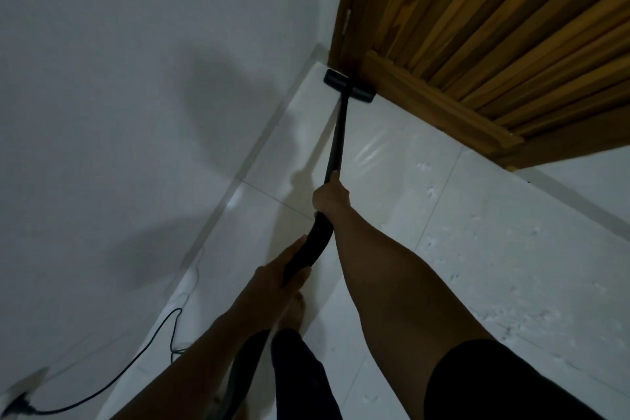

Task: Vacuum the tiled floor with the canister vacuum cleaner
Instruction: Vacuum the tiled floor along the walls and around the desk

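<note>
A black vacuum wand (pixel 338 133) runs from my hands down to its floor head (pixel 348 85), which rests on the white tiled floor (pixel 460 232) in the corner where the wall meets the wooden door. My right hand (pixel 331 198) is closed around the wand's upper end. My left hand (pixel 283 269) grips the curved black hose handle (pixel 308 251) just behind it. The hose drops past my leg toward the bottom edge; the canister itself is out of view.
A white wall (pixel 119 112) with a low skirting borders the floor on the left. The slatted wooden door (pixel 494 44) closes off the far right. A black power cord (pixel 136 361) lies along the wall to a plug at bottom left. My bare foot (pixel 295 312) stands below the hands.
</note>
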`<state>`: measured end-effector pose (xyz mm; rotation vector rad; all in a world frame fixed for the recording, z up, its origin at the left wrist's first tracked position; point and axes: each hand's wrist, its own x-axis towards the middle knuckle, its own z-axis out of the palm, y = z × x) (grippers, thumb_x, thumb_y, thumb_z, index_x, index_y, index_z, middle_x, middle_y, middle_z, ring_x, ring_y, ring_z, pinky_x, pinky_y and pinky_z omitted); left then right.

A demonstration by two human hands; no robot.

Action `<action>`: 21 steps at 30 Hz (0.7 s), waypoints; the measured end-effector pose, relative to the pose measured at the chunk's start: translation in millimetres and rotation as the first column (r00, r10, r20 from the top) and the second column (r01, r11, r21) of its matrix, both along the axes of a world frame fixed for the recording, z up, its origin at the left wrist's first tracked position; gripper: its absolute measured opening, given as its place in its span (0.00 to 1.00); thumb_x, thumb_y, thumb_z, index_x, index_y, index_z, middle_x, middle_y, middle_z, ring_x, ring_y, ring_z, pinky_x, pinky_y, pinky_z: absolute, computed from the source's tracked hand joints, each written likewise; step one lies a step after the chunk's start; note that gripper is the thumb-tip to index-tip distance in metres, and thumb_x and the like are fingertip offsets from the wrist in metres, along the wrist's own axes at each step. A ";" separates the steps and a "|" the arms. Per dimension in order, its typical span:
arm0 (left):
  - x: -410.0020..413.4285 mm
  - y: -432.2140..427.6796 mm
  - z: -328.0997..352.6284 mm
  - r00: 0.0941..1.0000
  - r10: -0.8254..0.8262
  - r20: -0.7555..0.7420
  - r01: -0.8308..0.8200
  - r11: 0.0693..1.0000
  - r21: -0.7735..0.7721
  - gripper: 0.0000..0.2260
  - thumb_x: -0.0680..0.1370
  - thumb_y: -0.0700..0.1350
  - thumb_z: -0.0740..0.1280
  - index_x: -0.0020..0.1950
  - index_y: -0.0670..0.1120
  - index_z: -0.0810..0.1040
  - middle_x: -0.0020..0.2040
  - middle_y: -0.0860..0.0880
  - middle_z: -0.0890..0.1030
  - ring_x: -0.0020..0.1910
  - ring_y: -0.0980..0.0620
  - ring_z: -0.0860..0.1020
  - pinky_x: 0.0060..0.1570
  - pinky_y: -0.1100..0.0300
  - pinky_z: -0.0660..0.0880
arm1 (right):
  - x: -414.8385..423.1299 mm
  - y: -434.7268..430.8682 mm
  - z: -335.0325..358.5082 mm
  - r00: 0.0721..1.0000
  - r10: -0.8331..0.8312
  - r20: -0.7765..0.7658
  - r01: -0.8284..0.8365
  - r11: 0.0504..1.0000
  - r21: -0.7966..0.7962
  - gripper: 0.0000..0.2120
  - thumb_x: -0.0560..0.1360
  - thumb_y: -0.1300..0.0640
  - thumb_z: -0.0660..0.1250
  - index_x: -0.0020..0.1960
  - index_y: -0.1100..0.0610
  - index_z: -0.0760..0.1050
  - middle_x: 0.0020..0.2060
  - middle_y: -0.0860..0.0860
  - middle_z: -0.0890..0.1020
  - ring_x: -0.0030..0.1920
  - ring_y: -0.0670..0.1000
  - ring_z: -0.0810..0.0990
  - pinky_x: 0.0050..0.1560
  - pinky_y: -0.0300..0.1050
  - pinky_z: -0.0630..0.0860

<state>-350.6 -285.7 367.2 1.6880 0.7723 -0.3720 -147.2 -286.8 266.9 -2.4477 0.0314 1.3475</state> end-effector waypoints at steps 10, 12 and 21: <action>-13.9 10.9 -11.5 0.998 0.055 0.012 -0.055 0.998 0.018 0.25 0.82 0.54 0.60 0.78 0.60 0.57 0.31 0.52 0.79 0.22 0.55 0.76 0.25 0.62 0.76 | -11.4 -6.6 11.4 0.650 -0.537 -0.538 0.699 0.700 0.146 0.19 0.83 0.57 0.58 0.71 0.43 0.62 0.38 0.58 0.75 0.33 0.56 0.78 0.31 0.50 0.81; -18.5 4.4 -4.5 1.000 0.025 0.015 -0.025 1.000 0.015 0.25 0.83 0.53 0.60 0.78 0.59 0.57 0.33 0.57 0.81 0.22 0.55 0.76 0.25 0.63 0.76 | -19.7 -13.6 10.6 0.682 -0.546 -0.486 0.686 0.709 0.165 0.20 0.84 0.56 0.57 0.73 0.42 0.61 0.35 0.56 0.74 0.30 0.53 0.75 0.30 0.46 0.78; -66.3 -27.2 27.6 1.000 -0.013 0.028 0.014 1.000 -0.004 0.24 0.83 0.53 0.60 0.78 0.62 0.57 0.33 0.54 0.80 0.23 0.54 0.76 0.26 0.62 0.77 | -77.6 -46.5 25.3 0.793 -0.521 -0.317 0.600 0.760 0.251 0.24 0.79 0.55 0.64 0.73 0.47 0.63 0.44 0.58 0.77 0.28 0.53 0.76 0.30 0.48 0.79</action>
